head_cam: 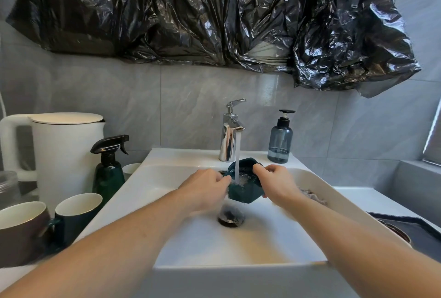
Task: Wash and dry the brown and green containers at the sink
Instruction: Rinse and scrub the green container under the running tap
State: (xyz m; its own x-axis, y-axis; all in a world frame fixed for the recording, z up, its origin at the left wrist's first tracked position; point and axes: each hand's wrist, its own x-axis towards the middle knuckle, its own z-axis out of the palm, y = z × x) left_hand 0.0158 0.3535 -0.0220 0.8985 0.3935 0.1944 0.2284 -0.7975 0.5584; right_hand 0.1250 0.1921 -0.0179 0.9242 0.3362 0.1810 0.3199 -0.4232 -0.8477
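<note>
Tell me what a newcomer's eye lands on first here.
First, the crumpled black plastic sheet draped across the wall above the sink. Next, at the centre, the left hand and right hand hold a green container under the running tap. On the left counter stand a white kettle and two mugs.

Green container (243, 189) (faceted) tilted under running water, over sink.

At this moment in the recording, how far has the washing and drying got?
Nothing is clearly finished. In hand: both the left hand and right hand hold the green container under the running tap, water falling into it. Left: a brown container sits on the counter left of the sink, apparently unwashed, and drying hasn't begun.
</note>
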